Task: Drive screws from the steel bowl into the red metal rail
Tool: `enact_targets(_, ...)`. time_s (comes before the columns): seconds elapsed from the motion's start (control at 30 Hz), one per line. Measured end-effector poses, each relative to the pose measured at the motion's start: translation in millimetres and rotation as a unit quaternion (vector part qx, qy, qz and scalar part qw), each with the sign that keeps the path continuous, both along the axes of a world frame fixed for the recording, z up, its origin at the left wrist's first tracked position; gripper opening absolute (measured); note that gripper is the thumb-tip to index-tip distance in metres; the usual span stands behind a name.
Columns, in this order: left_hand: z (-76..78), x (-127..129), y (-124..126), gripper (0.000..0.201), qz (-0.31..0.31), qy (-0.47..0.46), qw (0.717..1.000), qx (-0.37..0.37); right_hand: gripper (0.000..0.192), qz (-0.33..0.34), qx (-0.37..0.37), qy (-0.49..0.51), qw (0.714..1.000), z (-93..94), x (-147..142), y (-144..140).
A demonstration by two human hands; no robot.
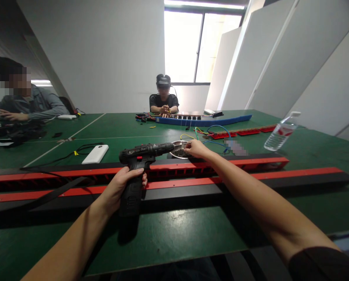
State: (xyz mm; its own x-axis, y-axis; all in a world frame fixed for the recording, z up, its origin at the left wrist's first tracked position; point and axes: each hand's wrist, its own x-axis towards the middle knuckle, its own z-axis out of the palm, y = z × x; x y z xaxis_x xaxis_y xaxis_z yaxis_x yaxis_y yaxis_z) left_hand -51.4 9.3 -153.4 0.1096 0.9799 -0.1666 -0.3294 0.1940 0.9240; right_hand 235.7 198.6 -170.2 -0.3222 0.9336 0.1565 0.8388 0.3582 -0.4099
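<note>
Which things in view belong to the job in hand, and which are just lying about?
Seemingly in use:
black drill, in the left hand
its bit, at the right hand
bowl of small dark pieces
two red-and-black bars

Seemingly just lying about:
water bottle
white device beyond the bars

The right grip [197,150] partly hides the bowl [178,142], its contents [180,153] too small to tell.

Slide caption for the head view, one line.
Left hand holds a drill; right hand at the tip of its bit, near a metal bowl.
</note>
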Motion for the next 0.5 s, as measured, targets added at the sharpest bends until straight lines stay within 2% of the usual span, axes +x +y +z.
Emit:
enact_targets(0.1,0.3,0,0,0.017,0.003,-0.001,1.0,0.005,0.023,0.0,-0.006,0.024,1.0,3.7,3,-5)
enact_targets(0.2,2.2,1,-1,0.017,0.0,0.0,1.0,-0.001,0.02,0.018,-0.02,0.12,0.992,8.5,9,-17)
enact_targets(0.3,4.6,2,-3,0.017,-0.004,0.007,1.0,-0.012,0.024,0.047,-0.039,0.236,0.97,11.6,16,-38)
enact_targets(0.4,6.1,2,-4,0.016,-0.005,0.016,1.0,-0.011,0.03,0.045,-0.06,0.313,0.947,10.1,22,-64)
enact_targets(0.5,6.4,1,-4,0.017,-0.008,0.026,1.0,-0.008,0.034,0.024,-0.115,0.414,0.902,5.0,23,-85)
